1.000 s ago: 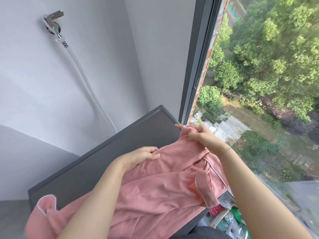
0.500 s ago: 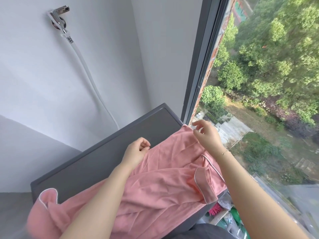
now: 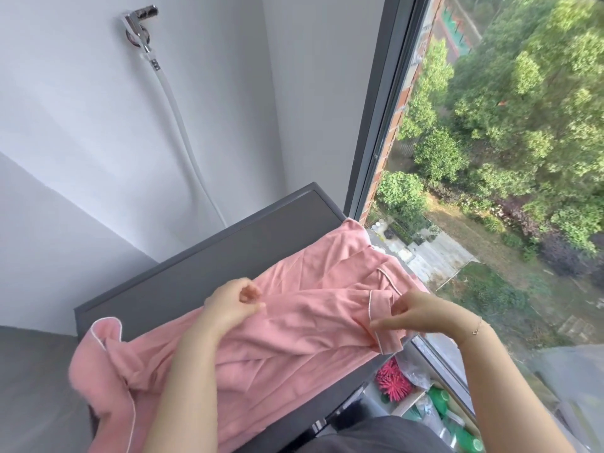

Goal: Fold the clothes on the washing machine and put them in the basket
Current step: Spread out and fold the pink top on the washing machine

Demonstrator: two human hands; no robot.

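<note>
Lying spread across the grey washing machine [image 3: 202,266]: one pink shirt [image 3: 294,328] with white piping, creased, its far corner reaching the machine's window-side edge, its near left part hanging over the front edge.

Left hand [image 3: 228,305]: rests on the shirt near its middle, fingers curled and pinching a fold of the cloth.

Right hand [image 3: 421,315]: at the shirt's right side, thumb and fingers pinching the cloth just beside the piped pocket [image 3: 380,318]. A thin bracelet [image 3: 475,328] sits on this wrist.

Wall behind the machine: white, with a chrome tap [image 3: 139,27] high up and a white hose [image 3: 183,135] running down from it to behind the machine.

Right of the machine: a window [image 3: 376,125] with a dark frame; trees and a yard show through the glass, far below.

Floor gap between machine and window: a pink bristly item [image 3: 392,382], green bottles [image 3: 457,429] and clear plastic, partly hidden.

Basket: none in view.
</note>
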